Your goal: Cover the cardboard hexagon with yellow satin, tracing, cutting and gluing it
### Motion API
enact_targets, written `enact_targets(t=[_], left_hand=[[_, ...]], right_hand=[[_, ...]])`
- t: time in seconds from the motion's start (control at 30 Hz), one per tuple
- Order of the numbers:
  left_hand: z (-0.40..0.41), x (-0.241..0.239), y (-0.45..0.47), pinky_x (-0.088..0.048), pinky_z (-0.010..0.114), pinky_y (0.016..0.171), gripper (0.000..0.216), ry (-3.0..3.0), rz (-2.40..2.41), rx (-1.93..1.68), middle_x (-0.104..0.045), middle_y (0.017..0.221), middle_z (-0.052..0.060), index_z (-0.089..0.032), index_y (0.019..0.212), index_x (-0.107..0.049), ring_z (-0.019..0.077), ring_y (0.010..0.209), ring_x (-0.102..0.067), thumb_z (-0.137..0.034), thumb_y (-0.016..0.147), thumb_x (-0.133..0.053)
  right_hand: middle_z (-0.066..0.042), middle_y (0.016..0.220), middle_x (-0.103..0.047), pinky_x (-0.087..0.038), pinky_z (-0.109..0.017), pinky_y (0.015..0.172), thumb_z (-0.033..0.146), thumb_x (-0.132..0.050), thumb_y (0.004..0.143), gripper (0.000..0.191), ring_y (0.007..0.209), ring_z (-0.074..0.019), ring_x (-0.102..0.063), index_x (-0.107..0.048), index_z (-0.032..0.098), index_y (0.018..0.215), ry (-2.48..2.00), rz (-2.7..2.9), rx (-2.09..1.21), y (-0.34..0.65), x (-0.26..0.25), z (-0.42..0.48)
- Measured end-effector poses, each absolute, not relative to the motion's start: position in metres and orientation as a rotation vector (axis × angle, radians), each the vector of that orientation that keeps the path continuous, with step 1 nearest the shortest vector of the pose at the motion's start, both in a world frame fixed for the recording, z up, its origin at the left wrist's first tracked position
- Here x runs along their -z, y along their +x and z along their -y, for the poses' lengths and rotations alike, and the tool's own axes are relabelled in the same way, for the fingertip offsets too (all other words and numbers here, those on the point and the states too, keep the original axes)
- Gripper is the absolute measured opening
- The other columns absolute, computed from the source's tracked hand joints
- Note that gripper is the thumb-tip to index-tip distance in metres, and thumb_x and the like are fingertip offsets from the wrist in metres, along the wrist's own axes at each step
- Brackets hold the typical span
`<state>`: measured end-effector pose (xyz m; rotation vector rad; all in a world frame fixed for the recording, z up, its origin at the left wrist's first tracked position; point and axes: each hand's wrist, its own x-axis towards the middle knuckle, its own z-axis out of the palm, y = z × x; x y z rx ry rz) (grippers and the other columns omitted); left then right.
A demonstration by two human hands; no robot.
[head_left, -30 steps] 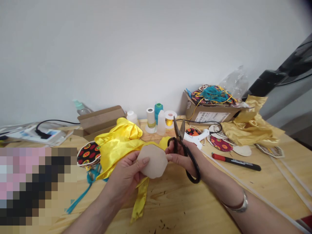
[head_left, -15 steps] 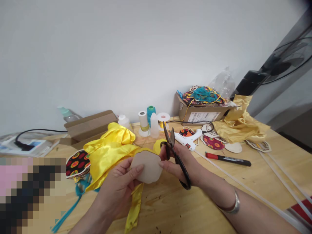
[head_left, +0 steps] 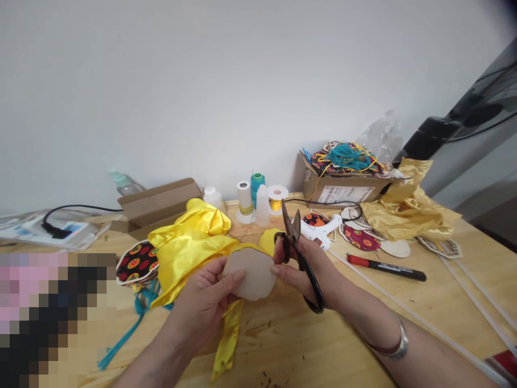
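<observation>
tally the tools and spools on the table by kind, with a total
black-handled scissors: 1
hot glue gun: 1
red-capped marker: 1
teal thread spool: 1
gold wire spool: 1
white spool: 1
total: 6

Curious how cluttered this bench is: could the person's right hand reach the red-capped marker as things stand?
Probably yes: only a thin white rod lies between the right hand and the red-capped marker, though that hand holds black scissors.
</observation>
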<state>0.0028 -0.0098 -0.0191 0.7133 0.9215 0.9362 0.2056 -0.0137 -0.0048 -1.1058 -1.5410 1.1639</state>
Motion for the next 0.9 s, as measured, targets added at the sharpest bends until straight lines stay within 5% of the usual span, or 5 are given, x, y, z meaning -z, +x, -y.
enact_targets(t=[0.9], left_hand=[[0.0153, 0.02, 0.0055, -0.058, 0.022, 0.067, 0.025, 0.701, -0.913, -0.895, -0.078, 0.083, 0.005, -0.017, 0.088, -0.077, 0.0152, 0.072, -0.071, -0.024, 0.065, -0.085]], right_hand=[[0.001, 0.077, -0.057, -0.045, -0.026, 0.067, 0.017, -0.068, 0.076, 0.015, 0.072, -0.013, -0.053, -0.053, 0.019, 0.082, -1.08, 1.587, -1.113, 0.2068, 0.0048, 0.0131]])
